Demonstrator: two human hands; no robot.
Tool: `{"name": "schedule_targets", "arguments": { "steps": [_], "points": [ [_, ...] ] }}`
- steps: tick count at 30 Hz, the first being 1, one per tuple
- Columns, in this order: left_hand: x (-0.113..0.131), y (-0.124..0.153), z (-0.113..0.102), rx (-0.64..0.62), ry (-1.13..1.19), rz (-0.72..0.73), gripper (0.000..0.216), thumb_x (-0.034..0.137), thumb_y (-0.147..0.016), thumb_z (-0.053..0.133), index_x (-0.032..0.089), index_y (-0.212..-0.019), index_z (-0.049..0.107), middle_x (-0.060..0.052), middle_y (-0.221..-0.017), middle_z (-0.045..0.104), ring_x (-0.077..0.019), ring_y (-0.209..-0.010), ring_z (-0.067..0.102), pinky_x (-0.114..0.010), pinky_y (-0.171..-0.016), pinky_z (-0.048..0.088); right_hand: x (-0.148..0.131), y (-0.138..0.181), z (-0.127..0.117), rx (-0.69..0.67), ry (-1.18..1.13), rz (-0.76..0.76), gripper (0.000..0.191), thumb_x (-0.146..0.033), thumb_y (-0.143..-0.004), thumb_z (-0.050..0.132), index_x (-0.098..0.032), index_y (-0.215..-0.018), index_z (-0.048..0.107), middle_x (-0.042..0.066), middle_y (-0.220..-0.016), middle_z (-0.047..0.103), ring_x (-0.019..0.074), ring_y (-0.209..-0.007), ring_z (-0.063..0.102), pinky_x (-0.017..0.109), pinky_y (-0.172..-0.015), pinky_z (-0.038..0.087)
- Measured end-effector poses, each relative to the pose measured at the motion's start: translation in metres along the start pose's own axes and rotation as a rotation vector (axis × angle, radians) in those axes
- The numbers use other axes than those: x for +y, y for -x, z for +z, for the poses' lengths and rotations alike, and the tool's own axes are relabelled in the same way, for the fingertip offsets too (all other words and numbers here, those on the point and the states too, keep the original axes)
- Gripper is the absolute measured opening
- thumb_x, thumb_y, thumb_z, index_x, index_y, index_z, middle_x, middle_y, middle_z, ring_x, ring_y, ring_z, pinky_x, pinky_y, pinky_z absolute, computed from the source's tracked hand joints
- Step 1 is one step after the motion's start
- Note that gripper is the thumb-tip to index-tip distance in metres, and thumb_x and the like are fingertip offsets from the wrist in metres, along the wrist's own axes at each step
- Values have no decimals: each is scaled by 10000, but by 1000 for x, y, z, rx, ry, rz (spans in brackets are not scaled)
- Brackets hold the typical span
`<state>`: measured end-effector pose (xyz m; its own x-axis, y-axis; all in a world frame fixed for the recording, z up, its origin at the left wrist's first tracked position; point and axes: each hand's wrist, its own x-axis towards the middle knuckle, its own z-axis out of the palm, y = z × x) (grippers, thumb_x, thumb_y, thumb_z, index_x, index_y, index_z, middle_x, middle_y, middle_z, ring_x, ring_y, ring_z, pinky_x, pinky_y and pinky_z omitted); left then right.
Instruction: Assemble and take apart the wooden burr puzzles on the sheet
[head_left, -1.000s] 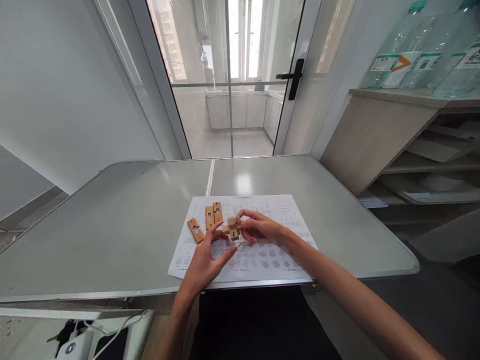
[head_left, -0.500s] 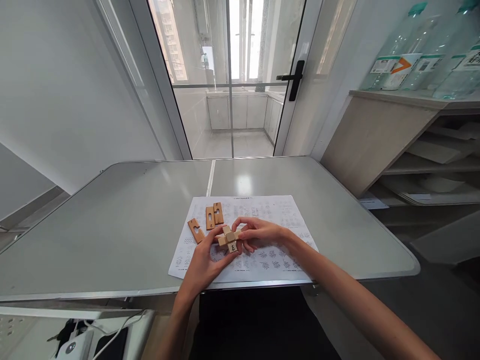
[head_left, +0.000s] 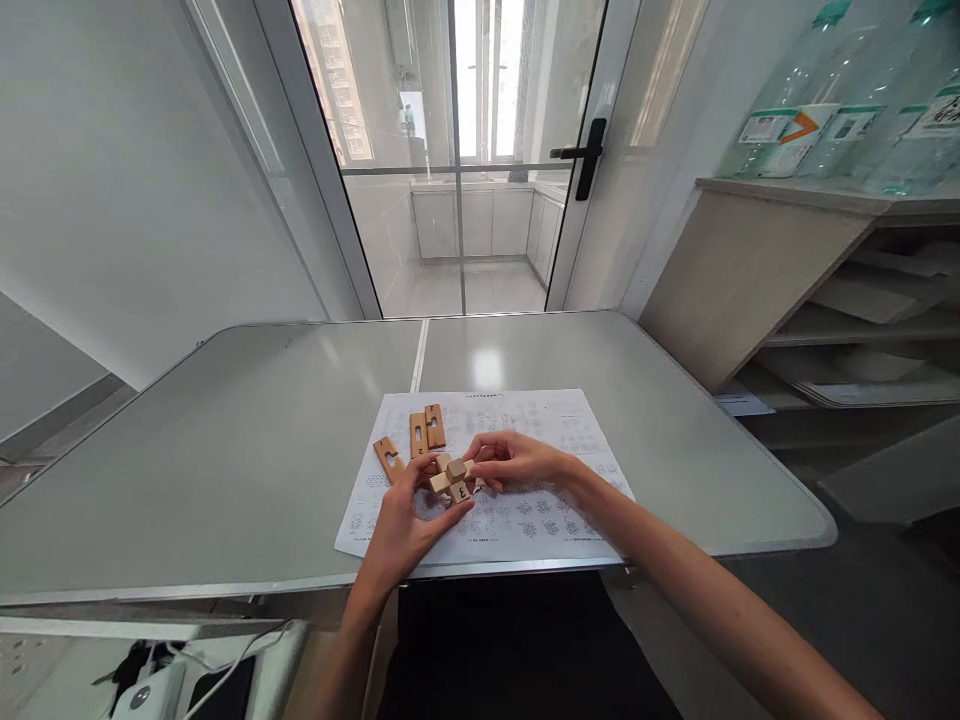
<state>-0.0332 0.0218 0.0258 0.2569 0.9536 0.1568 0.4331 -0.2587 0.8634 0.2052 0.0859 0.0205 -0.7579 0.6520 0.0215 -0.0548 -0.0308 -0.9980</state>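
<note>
Above the sheet (head_left: 487, 535) by the near edge of the table (head_left: 712, 470), brace the block (head_left: 455, 472) in the left hand's (head_left: 407, 522) grip, spread to its width, while the right hand's (head_left: 523, 460) narrow grip pinches its right side.

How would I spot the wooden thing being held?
On the grey table lies a white printed sheet. Over it, the left hand and right hand hold a knobbly wooden block. Unlike the three flat brown pieces nearby, it is pale and chunky, marked 3.
</note>
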Motion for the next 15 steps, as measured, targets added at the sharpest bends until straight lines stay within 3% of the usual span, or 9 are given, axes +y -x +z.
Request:
{"name": "schedule_targets", "arguments": {
  "steps": [6, 11, 15],
  "points": [
    [3, 0, -2, -89, 14, -5, 673, 426, -841, 818, 274, -1428, 526, -48, -1216, 747, -261, -1149, 712, -455, -1088, 527, 2, -1, 0, 90, -57, -9, 348, -478, -949, 726, -157, -1076, 685, -51, -658, 595, 86, -557, 511, 223, -529, 402],
    [4, 1, -1, -95, 20, -11, 479, 415, -842, 815, 253, -1237, 598, -21, -1056, 757, -249, -1039, 728, -428, -1009, 551, 3, 0, -2, 60, -30, -22, 357, -466, -975, 700, -159, -1157, 689, -54, -670, 568, 89, -565, 519, 220, -529, 418],
    [-2, 0, 1, -42, 4, -9, 447, 451, -805, 847, 237, -1101, 589, -29, -1073, 736, -246, -1018, 714, -414, -952, 566, 4, -1, -2, 74, -7, -27, 474, -463, -916, 782, -193, -1272, 623, -16, -867, 644, 95, -650, 591, 236, -588, 498]
  ]
}}
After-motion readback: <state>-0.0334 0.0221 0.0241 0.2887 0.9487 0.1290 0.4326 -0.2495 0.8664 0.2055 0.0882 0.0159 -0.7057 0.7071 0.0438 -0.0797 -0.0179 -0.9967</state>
